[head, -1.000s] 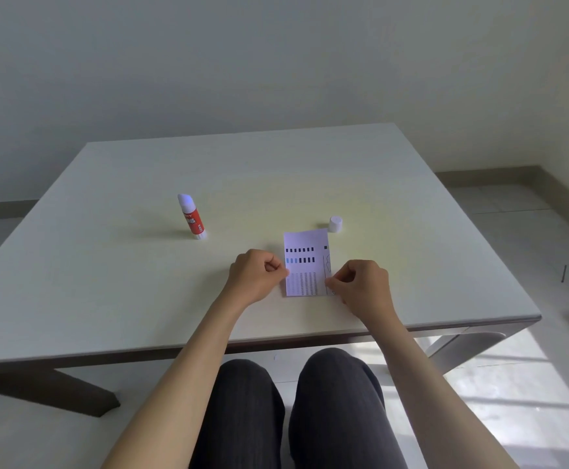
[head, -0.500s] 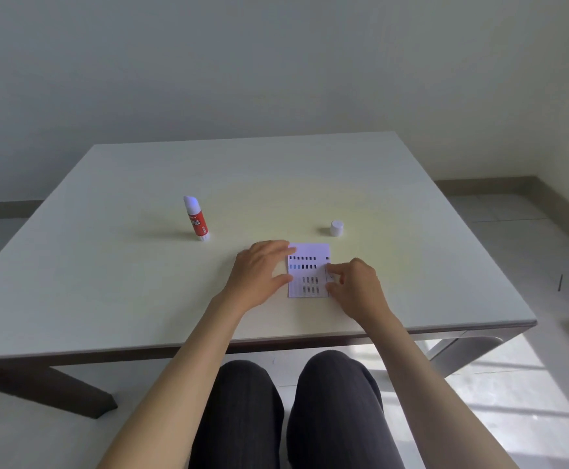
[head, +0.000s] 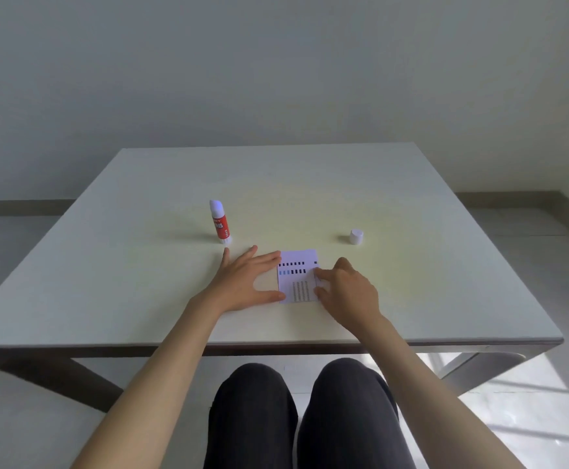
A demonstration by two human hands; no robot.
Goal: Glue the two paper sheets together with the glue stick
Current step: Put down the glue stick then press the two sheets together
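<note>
A small white paper sheet with black and blue printed marks lies flat on the white table, near its front edge. A second sheet cannot be told apart from it. My left hand lies flat with fingers spread, its fingertips and thumb on the sheet's left edge. My right hand presses its fingertips on the sheet's right edge. The red and white glue stick stands upright and uncapped, beyond my left hand. Its white cap sits to the right, past the sheet.
The table's front edge runs just below my forearms, with my knees under it. A bare wall stands behind the table, and tiled floor shows to the right.
My left hand has gone from a closed pinch to a flat, spread palm at the sheet's left edge. The sheet has settled flat. My right hand stays at the right edge.
</note>
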